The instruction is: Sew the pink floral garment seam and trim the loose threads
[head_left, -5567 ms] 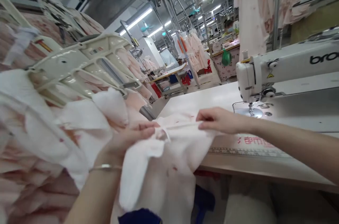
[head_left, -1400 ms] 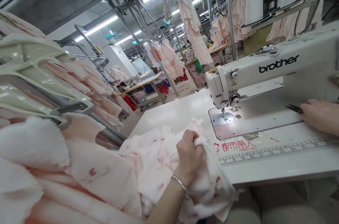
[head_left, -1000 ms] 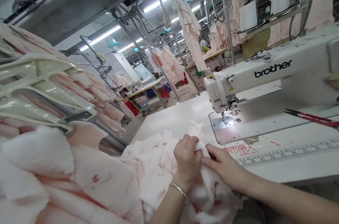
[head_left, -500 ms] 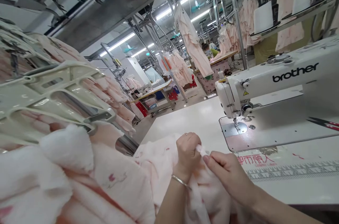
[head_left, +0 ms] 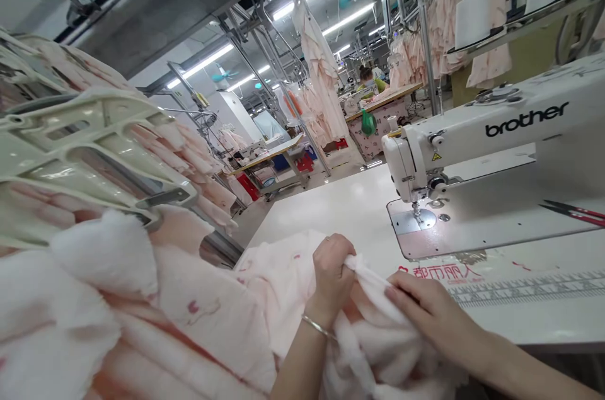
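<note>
A soft pale-pink garment [head_left: 283,286] with small red print marks lies bunched over the near left part of the white table. My left hand [head_left: 333,274], with a bangle at the wrist, is closed in a fist on the garment's edge. My right hand [head_left: 425,305] pinches the same edge a short way to the right, so a strip of cloth stretches between the two. Folds of cloth hang below both hands. Beyond them stands a white brother sewing machine [head_left: 472,142], its needle area lit and no cloth under it.
Pink garments [head_left: 203,299] hang from a pale plastic clamp hanger [head_left: 94,154] close on the left. Red-handled scissors [head_left: 574,212] lie on the machine bed. A printed ruler strip [head_left: 524,290] runs along the table front. Thread cones [head_left: 472,19] stand above; a person [head_left: 371,82] sits far behind.
My right hand has slid right along the edge, away from my left hand, and the cloth between them is longer. My left hand keeps its hold. The view has shifted slightly.
</note>
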